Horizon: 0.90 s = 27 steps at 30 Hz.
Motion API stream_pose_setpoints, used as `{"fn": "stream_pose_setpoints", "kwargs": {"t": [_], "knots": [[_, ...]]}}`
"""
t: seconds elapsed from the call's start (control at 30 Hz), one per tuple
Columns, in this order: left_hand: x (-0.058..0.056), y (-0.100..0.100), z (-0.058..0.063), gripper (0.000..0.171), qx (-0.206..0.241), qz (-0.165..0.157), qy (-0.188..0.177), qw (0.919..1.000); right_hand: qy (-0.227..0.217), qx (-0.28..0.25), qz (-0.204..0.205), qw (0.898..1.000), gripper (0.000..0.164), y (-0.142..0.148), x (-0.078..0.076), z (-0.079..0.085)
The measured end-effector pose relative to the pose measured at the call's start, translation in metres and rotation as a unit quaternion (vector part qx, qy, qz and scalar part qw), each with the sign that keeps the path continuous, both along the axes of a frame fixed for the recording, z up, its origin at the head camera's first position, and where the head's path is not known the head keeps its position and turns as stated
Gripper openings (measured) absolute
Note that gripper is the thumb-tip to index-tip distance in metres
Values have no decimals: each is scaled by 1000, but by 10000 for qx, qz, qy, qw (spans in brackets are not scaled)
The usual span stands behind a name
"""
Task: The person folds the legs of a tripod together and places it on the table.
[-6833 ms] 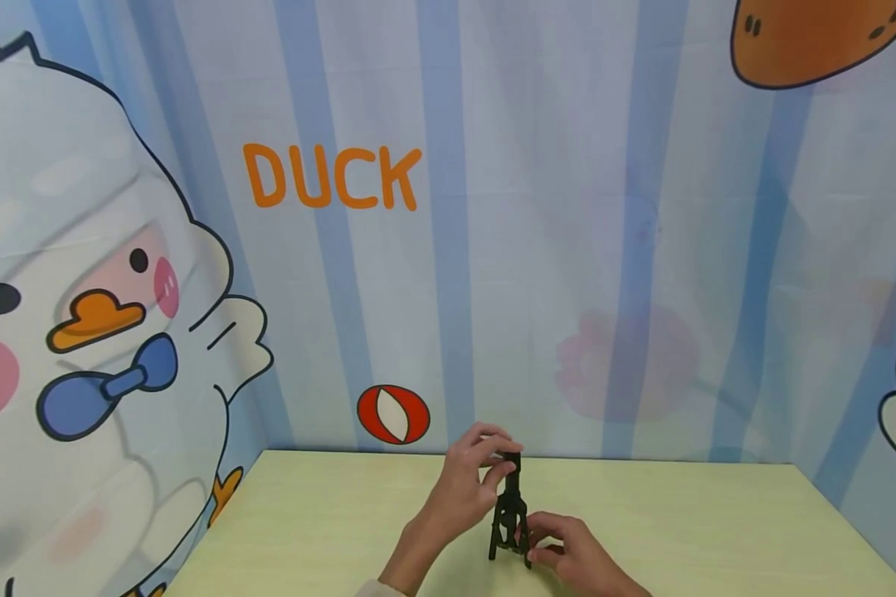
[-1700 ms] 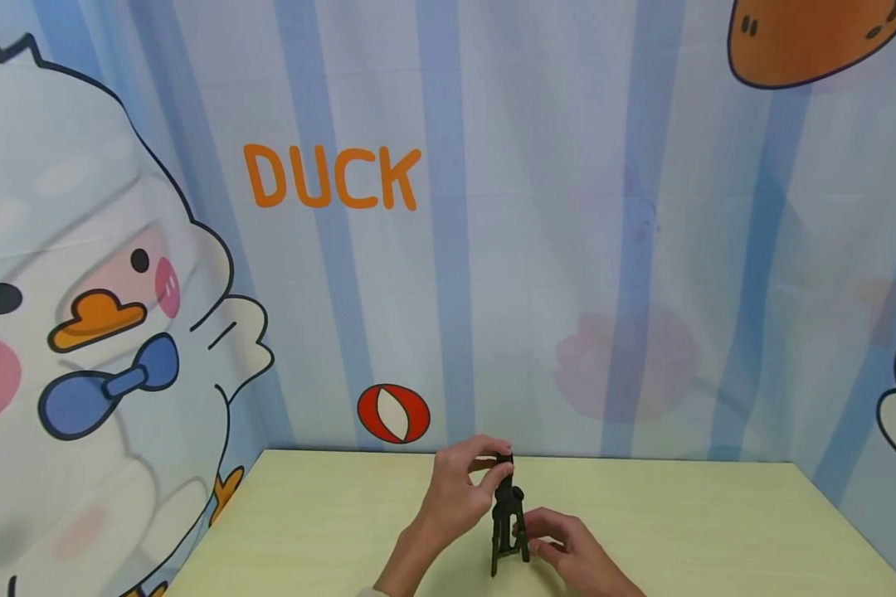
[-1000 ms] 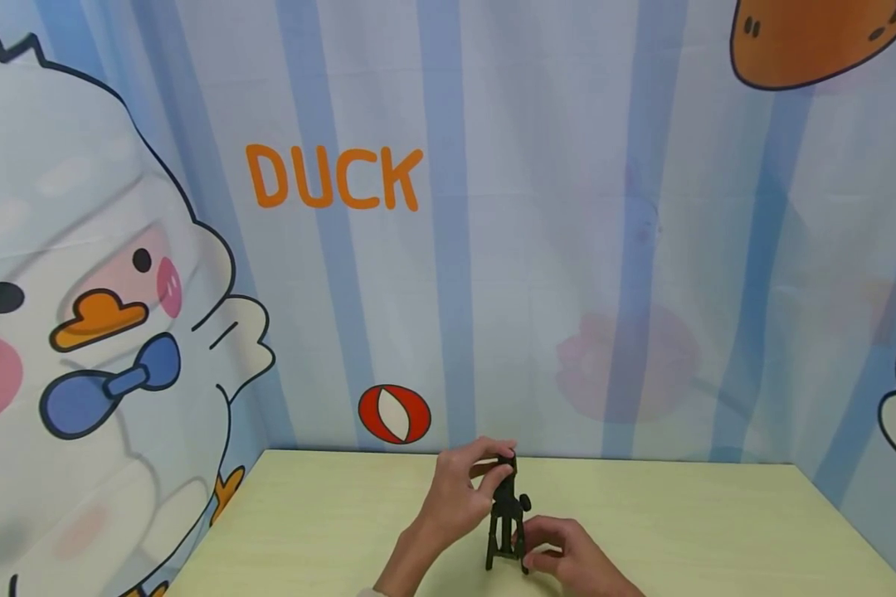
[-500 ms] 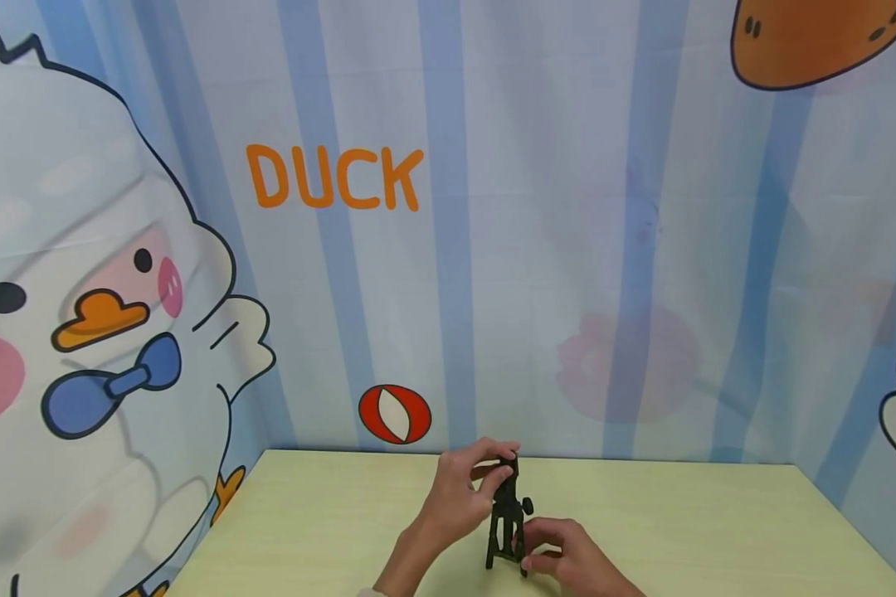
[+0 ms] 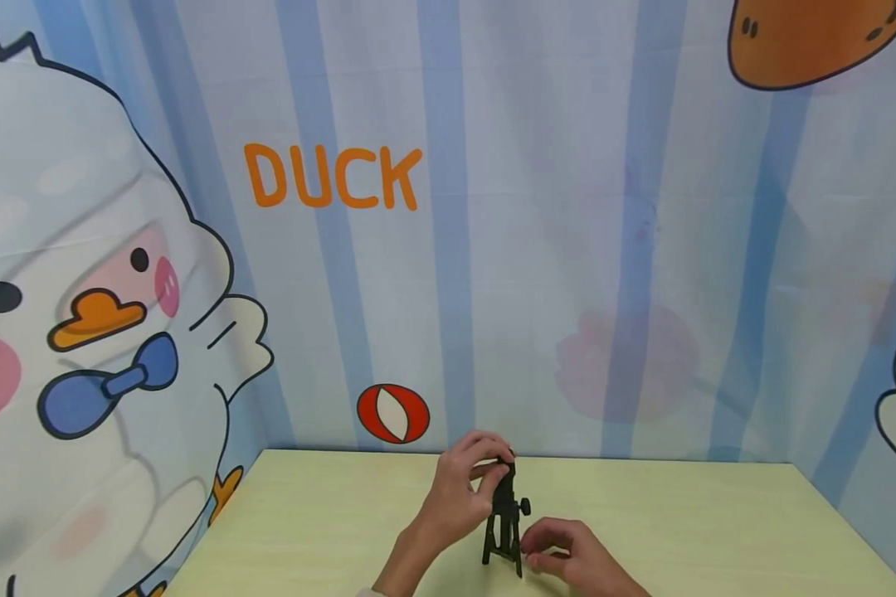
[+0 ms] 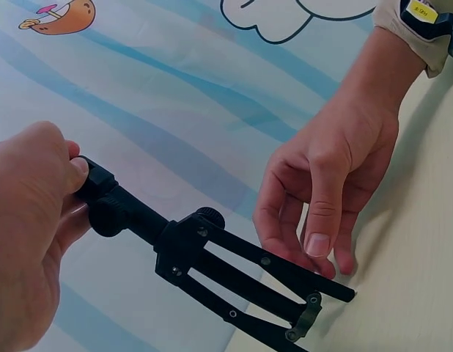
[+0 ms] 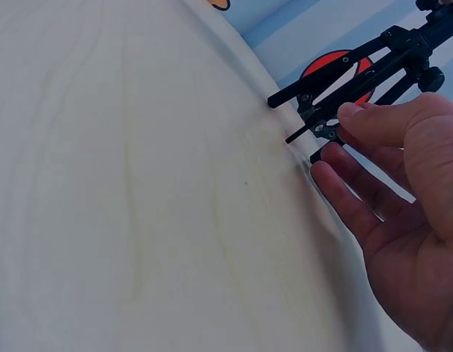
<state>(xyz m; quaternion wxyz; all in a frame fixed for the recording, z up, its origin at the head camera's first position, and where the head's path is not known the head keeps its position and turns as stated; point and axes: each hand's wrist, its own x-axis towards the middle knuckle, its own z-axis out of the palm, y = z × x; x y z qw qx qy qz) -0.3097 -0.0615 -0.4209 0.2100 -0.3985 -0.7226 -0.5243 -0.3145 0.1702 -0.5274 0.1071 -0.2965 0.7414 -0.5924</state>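
Note:
A small black mini tripod [image 5: 504, 518] stands upright on its spread legs on the table. My left hand [image 5: 455, 489] pinches its top between thumb and fingers; the same grip shows in the left wrist view, left hand [image 6: 28, 220]. A round knob [image 5: 524, 507] juts out on the tripod's right side. My right hand [image 5: 575, 551] is low beside the right leg, its fingers loosely bent and not closed round it. In the right wrist view the thumb of the right hand [image 7: 424, 191] overlaps the lower legs [image 7: 325, 81]; whether it touches them I cannot tell.
The pale yellow tabletop [image 5: 328, 514] reaches back to a blue-striped curtain [image 5: 523, 249] printed with a large duck [image 5: 104, 207] and a red-and-white ball [image 5: 393, 413].
The tripod has turned about its upright axis under my left hand, so its knob now shows at the right. My right hand has drawn slightly away from the leg.

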Motion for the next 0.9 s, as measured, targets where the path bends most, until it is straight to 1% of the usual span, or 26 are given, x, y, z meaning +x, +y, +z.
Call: {"fn": "stream_pose_setpoints", "kwargs": {"t": [0.1, 0.2, 0.3, 0.4, 0.5, 0.6, 0.67, 0.77, 0.9], "knots": [[-1, -1, 0, 21, -55, -35, -196, 9998, -62, -51, -136, 9999, 17, -2, 2, -1], [-1, -3, 2, 22, -274, -48, -257, 9993, -20, -35, -386, 9992, 21, -7, 4, -3], [-2, -7, 9, 23, -608, -93, -136, 9980, 108, 65, -699, 9975, 25, -14, 5, -5], [-3, -12, 18, 26, -1081, -185, 15, 9940, 225, 163, -1018, 9944, 28, -22, 7, -8], [-4, -17, 29, 30, -1727, -205, 83, 9847, 493, 344, -1344, 9891, 28, -31, 8, -11], [-5, -19, 39, 33, -2398, -190, 175, 9705, 870, 577, -1704, 9798, 27, -39, 10, -15], [-6, -19, 44, 34, -2748, -167, 253, 9610, 1054, 705, -1943, 9727, 26, -45, 10, -16], [-7, -19, 51, 35, -3107, -108, 220, 9502, 1222, 788, -2288, 9625, 24, -53, 13, -15], [-8, -20, 56, 35, -3339, -31, 227, 9423, 1413, 661, -2540, 9545, 20, -59, 15, -13]]}}
